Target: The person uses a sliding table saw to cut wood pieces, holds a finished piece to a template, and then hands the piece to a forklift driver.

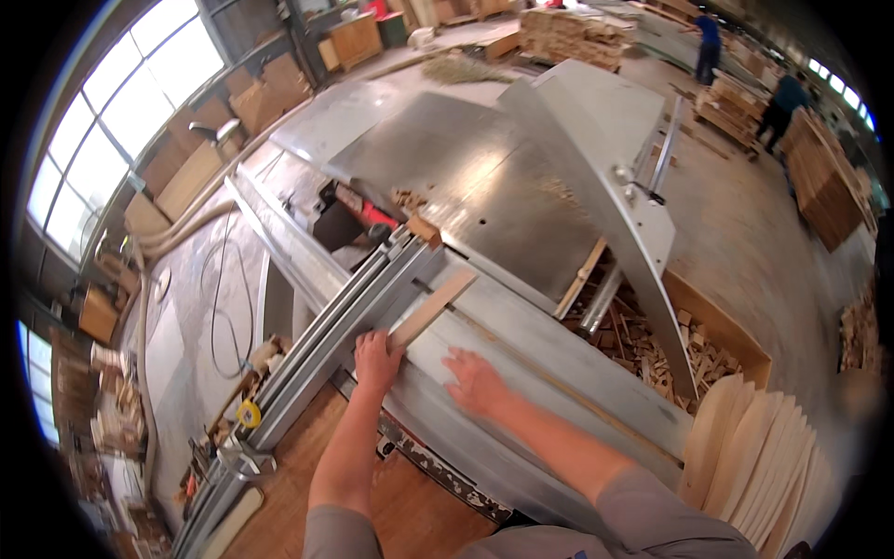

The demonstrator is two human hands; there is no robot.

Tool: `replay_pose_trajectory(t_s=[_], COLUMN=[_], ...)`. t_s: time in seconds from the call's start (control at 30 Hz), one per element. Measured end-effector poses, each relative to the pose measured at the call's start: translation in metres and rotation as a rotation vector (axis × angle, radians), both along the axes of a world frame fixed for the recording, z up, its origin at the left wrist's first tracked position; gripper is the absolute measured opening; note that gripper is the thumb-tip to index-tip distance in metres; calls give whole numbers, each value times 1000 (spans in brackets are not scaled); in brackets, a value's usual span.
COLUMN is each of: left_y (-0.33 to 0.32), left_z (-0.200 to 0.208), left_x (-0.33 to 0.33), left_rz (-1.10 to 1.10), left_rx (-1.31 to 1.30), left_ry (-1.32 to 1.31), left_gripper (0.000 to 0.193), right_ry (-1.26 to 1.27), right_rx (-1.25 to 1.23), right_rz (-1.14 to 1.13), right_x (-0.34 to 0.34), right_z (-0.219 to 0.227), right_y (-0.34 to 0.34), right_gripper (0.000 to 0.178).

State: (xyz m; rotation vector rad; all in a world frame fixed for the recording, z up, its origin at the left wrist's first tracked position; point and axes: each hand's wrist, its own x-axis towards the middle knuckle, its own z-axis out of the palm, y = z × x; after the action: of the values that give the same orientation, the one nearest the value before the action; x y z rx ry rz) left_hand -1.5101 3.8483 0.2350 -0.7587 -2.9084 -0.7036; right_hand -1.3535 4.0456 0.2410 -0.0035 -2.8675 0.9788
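Observation:
My left hand (375,361) is closed on the near end of a flat wooden strip (434,309). The strip lies on the grey metal saw table (549,349), slanting away to the right close beside the long aluminium fence (358,300). To the right of the strip, my right hand (473,380) is over the table with its fingers apart and nothing in them. I cannot tell whether it touches the surface. At the fence's far end sits a small wooden block (424,230).
A large grey panel (605,205) slants over the table's right side. Beyond it, a bin holds wood offcuts (694,347). Curved wooden pieces (745,456) stand stacked at the near right. A yellow tape measure (248,414) lies by the fence. Two people are in the far right background.

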Motion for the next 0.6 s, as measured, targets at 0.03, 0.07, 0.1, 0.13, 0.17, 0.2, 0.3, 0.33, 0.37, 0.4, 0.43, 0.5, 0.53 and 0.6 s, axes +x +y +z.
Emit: replay_pose_trajectory(t_s=[0.03,0.07,0.1,0.13,0.17,0.2,0.3,0.33,0.37,0.4,0.43,0.5,0.53,0.6], left_y=[0,-1,-5,-18,-37,-53,-84,-91,-88,-84,-79,-75,-70,-63], left_z=[-1,3,8,12,13,13,1,-2,-3,-4,-6,-12,-11,-9], left_x=[1,7,11,13,21,33,63,69,71,71,70,62,60,54], left_rz=[48,86,126,173,235,281,345,342,330,354,355,348,362,341], left_rx=[-4,73,141,209,185,168,155,169,189,209,212,219,219,207], left_ry=[12,9,15,35,29,23,-30,-45,-60,-37,-35,-24,11,22], left_gripper=[57,59,61,63,64,65,65,65,64,57,54,49,42,41], right_ry=[-14,53,123,95,66,39,74,69,66,63,25,-45,-91,-166], right_rx=[7,7,-3,-21,-34,-39,-15,21,63,106,133,185,234,237], right_rz=[10,-7,-23,-15,-10,-20,52,55,49,39,25,-13,-5,-13], right_x=[-16,-28,-37,-42,-46,-48,-55,-58,-64,-69,-74,-87,-93,-105], right_z=[-9,-22,-33,-33,-25,-19,-19,-16,-13,-10,-7,-2,5,12], right_y=[-1,5,9,9,12,14,12,10,7,4,3,-2,-4,-2], right_gripper=[48,49,51,51,52,52,54,56,58,61,62,65,66,65])
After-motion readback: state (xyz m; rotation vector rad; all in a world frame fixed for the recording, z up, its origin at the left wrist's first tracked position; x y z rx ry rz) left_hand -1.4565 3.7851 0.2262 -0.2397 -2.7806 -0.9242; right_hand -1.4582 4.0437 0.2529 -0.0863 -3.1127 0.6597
